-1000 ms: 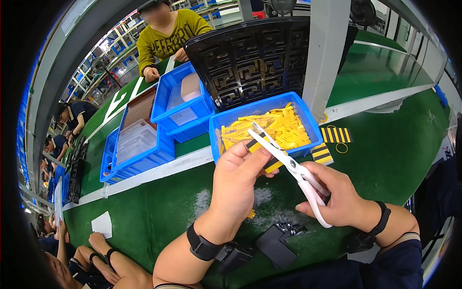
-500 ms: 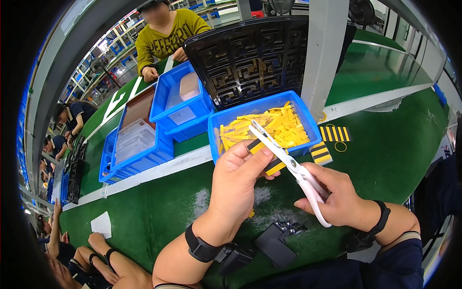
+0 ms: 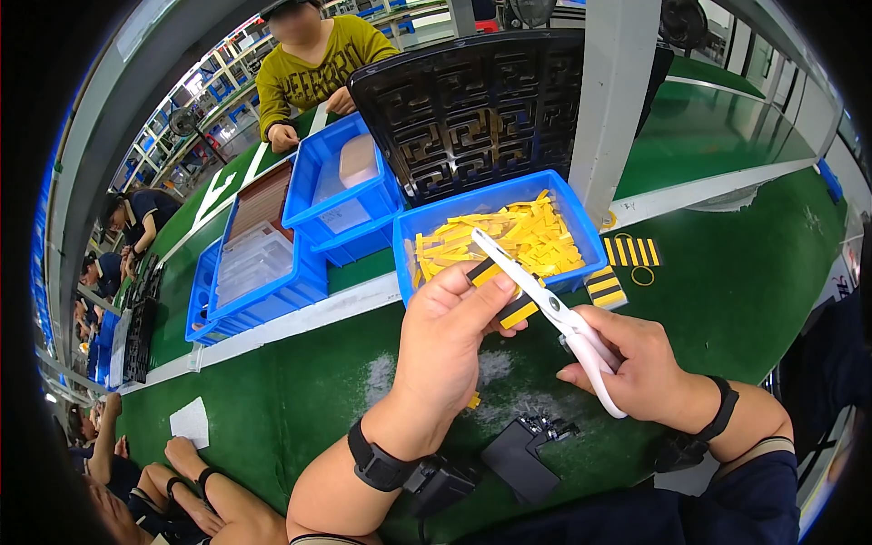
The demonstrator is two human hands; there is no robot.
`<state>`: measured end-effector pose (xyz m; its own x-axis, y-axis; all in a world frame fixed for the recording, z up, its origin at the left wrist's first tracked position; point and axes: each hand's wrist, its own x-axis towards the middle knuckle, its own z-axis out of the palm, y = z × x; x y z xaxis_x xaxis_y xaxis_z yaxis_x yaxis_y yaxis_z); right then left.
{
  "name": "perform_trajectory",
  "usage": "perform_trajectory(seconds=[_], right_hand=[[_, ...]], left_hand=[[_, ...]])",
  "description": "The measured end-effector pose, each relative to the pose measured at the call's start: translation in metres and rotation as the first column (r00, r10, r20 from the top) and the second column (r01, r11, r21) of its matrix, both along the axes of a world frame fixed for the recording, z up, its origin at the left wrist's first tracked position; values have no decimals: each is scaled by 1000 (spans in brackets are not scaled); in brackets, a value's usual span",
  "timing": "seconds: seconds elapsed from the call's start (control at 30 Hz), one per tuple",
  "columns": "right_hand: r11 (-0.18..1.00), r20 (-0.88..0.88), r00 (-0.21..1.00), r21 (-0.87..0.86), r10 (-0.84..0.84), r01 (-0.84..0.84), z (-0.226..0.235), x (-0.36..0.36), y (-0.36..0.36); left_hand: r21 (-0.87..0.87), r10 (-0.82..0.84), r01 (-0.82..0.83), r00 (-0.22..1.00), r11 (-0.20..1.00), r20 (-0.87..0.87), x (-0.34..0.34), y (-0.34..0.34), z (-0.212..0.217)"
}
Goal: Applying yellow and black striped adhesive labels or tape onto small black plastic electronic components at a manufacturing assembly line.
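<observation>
My left hand (image 3: 445, 322) pinches a black-and-yellow striped strip (image 3: 520, 312) between thumb and fingers, above the near side of a blue bin. White-handled scissors (image 3: 581, 336) are in my right hand (image 3: 636, 363), its thumb and fingers at the handles. The blades point up and left, nearly together, and cross the strip beside my left thumb. Whether the edges are biting into the strip cannot be made out. Right behind my hands, the blue bin (image 3: 406, 259) holds many small yellow pieces (image 3: 536, 238).
Striped pieces (image 3: 604, 289) and a yellow rubber band (image 3: 643, 276) lie right of the bin. A black patterned tray (image 3: 472, 109) leans behind it. More blue bins (image 3: 313, 291) stand left. A black device (image 3: 522, 463) sits near me. Co-workers sit opposite and at left.
The scissors' blades have come closer together, and their lower handle has moved up slightly. My left hand holds the strip in nearly the same place. At far left, a co-worker's raised hand has lowered.
</observation>
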<state>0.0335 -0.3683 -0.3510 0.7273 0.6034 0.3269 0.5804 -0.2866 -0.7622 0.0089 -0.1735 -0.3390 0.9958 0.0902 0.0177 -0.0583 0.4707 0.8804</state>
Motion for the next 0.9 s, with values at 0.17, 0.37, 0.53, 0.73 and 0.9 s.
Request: perform_trajectory(seconds=[0.17,0.37,0.53,0.73,0.9], right_hand=[[1000,-7,1000,4,-7,7,-3,2,1],[999,-72,996,-14,-53,52,-2,12,-3],[966,264,955,-181,-134,186,-1,13,-5],[946,457,887,-249,-72,206,-4,15,-8],[935,527,848,-270,-56,230,-2,13,-9]], left_hand=[[19,-12,12,1000,1000,-23,1,5,-3],[12,-2,3,998,1000,-59,5,5,-3],[135,265,-299,938,945,223,4,6,2],[636,177,-607,775,477,607,11,22,2],[764,84,-488,860,422,503,13,22,0]])
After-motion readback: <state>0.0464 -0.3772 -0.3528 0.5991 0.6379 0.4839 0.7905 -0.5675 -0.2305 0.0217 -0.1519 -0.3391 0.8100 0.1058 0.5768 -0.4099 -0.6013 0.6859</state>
